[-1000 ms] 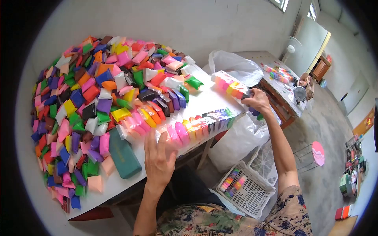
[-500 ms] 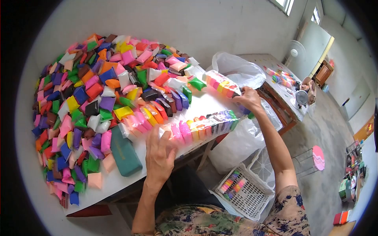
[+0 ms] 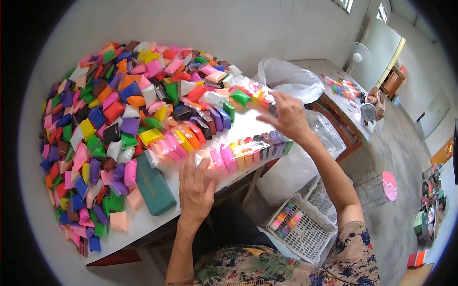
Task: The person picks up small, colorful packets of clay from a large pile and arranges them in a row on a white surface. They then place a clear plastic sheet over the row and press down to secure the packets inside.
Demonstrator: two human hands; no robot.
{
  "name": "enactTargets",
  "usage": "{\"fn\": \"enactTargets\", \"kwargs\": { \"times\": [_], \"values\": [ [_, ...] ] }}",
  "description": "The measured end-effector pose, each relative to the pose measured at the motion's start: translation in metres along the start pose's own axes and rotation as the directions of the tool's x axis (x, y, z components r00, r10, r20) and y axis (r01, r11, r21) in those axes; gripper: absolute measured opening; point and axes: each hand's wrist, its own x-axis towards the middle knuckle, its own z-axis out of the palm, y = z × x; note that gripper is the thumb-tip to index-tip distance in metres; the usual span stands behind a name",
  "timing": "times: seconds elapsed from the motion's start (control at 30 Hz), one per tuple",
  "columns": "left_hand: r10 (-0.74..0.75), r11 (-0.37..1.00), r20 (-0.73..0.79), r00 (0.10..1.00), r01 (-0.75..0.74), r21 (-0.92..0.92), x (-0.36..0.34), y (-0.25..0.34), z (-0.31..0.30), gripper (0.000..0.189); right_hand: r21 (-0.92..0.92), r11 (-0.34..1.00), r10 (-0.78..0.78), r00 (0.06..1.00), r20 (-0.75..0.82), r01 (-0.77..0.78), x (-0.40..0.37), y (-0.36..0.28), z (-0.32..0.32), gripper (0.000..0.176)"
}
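Note:
My left hand (image 3: 195, 193) rests at the table's front edge, fingers stretched, by the near end of a clear bag (image 3: 245, 155) holding a row of small pillow-shaped packets in pink, yellow, orange, black, purple and green. Farther back, my right hand (image 3: 287, 117) is open, its thumb apart and fingertips at the right end of a second clear-bagged row of packets (image 3: 261, 98). Between the two lies bare white tabletop (image 3: 253, 121). Left of my left hand, loose packets stand in a row (image 3: 179, 140) beside a dark green box (image 3: 154, 186).
A large heap of loose coloured packets (image 3: 109, 119) covers the table's left side. Clear plastic bags (image 3: 291, 81) hang at its right end. Below, a white crate (image 3: 305, 233) holds bagged rows. A pink-topped stool (image 3: 389, 186) and another table (image 3: 329, 71) stand to the right.
My right hand has moved slightly left and back with the second bagged row, now lying beside the heap, and its fingers have loosened. My left hand stays by the near row.

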Motion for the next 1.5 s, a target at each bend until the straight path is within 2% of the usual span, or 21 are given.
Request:
{"fn": "enactTargets", "kwargs": {
  "times": [0.03, 0.07, 0.13, 0.23, 0.4, 0.47, 0.53, 0.63, 0.67, 0.73, 0.77, 0.87, 0.93, 1.0, 1.07, 1.1, 1.2, 1.3, 1.4, 1.43, 1.5],
  "values": [
    [-0.003, 1.000, 0.003, 1.000, 0.003, -0.005, 0.000, 0.001, 0.000, 0.055, 0.320, 0.907, -0.292, 0.956, 0.015, 0.272, -0.006, -0.005, -0.001, 0.076],
    [-0.003, 1.000, 0.006, 1.000, 0.003, -0.010, 0.000, 0.001, -0.001, 0.055, 0.523, 0.793, -0.388, 0.921, 0.038, 0.312, -0.015, -0.018, -0.003, 0.078],
    [0.003, 1.000, 0.018, 1.000, -0.002, -0.020, 0.003, 0.002, -0.003, 0.055, 0.335, 0.841, -0.502, 0.843, 0.190, 0.425, -0.035, -0.032, 0.006, 0.084],
    [0.013, 1.000, 0.058, 0.998, -0.011, -0.028, 0.002, 0.003, -0.008, 0.055, 0.230, 0.931, -0.358, 0.826, 0.436, 0.283, -0.036, -0.047, -0.001, 0.077],
    [0.119, 0.989, 0.182, 0.976, -0.101, -0.104, -0.005, 0.000, -0.014, 0.059, 0.272, 0.944, -0.289, 0.863, 0.414, 0.186, -0.078, -0.037, -0.026, 0.074],
    [0.078, 0.996, 0.201, 0.977, -0.066, -0.066, -0.014, 0.007, -0.013, 0.054, 0.262, 0.963, -0.169, 0.885, 0.433, 0.056, -0.113, -0.025, -0.039, 0.074],
    [0.060, 0.998, 0.207, 0.976, -0.058, -0.014, -0.022, 0.002, -0.009, 0.048, 0.386, 0.921, -0.089, 0.941, 0.325, -0.046, -0.159, -0.002, -0.052, 0.064],
    [0.125, 0.983, 0.189, 0.974, -0.147, 0.111, -0.027, 0.003, -0.004, 0.041, 0.497, 0.747, 0.214, 0.868, 0.448, -0.441, -0.243, 0.035, -0.065, 0.059],
    [0.126, 0.981, 0.193, 0.973, -0.151, 0.120, -0.027, 0.004, -0.002, 0.040, 0.527, 0.649, 0.298, 0.821, 0.487, -0.548, -0.275, 0.047, -0.063, 0.058],
    [0.128, 0.976, 0.192, 0.973, -0.158, 0.150, -0.025, 0.006, -0.001, 0.039, 0.506, 0.314, 0.490, 0.594, 0.638, -0.803, -0.347, 0.068, -0.046, 0.051],
    [0.141, 0.969, 0.181, 0.973, -0.174, 0.177, -0.024, 0.005, 0.000, 0.038, 0.450, 0.223, 0.528, 0.496, 0.690, -0.864, -0.386, 0.081, -0.030, 0.046],
    [0.109, 0.966, 0.166, 0.980, -0.144, 0.215, -0.024, 0.011, 0.004, 0.037, 0.191, 0.021, 0.588, 0.167, 0.792, -0.981, -0.476, 0.097, 0.025, 0.035],
    [0.101, 0.964, 0.164, 0.981, -0.138, 0.229, -0.024, 0.011, 0.006, 0.036, 0.062, -0.263, 0.521, -0.087, 0.849, -0.963, -0.540, 0.111, 0.084, 0.031],
    [0.091, 0.964, 0.158, 0.983, -0.126, 0.234, -0.024, 0.011, 0.008, 0.035, 0.130, -0.349, 0.578, -0.104, 0.809, -0.928, -0.571, 0.101, 0.129, 0.036],
    [0.094, 0.959, 0.143, 0.985, -0.128, 0.254, -0.026, 0.010, 0.010, 0.036, 0.058, -0.411, 0.601, -0.222, 0.768, -0.910, -0.591, 0.101, 0.176, 0.033],
    [0.092, 0.956, 0.134, 0.987, -0.125, 0.263, -0.026, 0.009, 0.012, 0.036, 0.088, -0.462, 0.582, -0.227, 0.781, -0.883, -0.603, 0.102, 0.202, 0.032],
    [0.086, 0.950, 0.125, 0.988, -0.119, 0.288, -0.027, 0.009, 0.015, 0.037, 0.140, -0.447, 0.686, -0.238, 0.688, -0.883, -0.598, 0.095, 0.246, 0.043],
    [0.087, 0.944, 0.116, 0.989, -0.119, 0.309, -0.026, 0.010, 0.017, 0.039, -0.005, -0.321, 0.803, -0.275, 0.529, -0.947, -0.584, 0.100, 0.264, 0.054],
    [0.107, 0.930, 0.115, 0.988, -0.140, 0.339, -0.025, 0.011, 0.018, 0.040, -0.075, -0.106, 0.957, -0.122, 0.264, -0.992, -0.563, 0.096, 0.274, 0.074],
    [0.111, 0.928, 0.113, 0.987, -0.144, 0.344, -0.025, 0.011, 0.019, 0.039, -0.098, -0.156, 0.936, -0.179, 0.303, -0.983, -0.557, 0.096, 0.272, 0.071],
    [0.116, 0.930, 0.111, 0.987, -0.147, 0.337, -0.026, 0.011, 0.019, 0.039, -0.213, -0.018, 0.889, -0.113, 0.444, -0.977, -0.555, 0.095, 0.271, 0.065]
  ]
}}
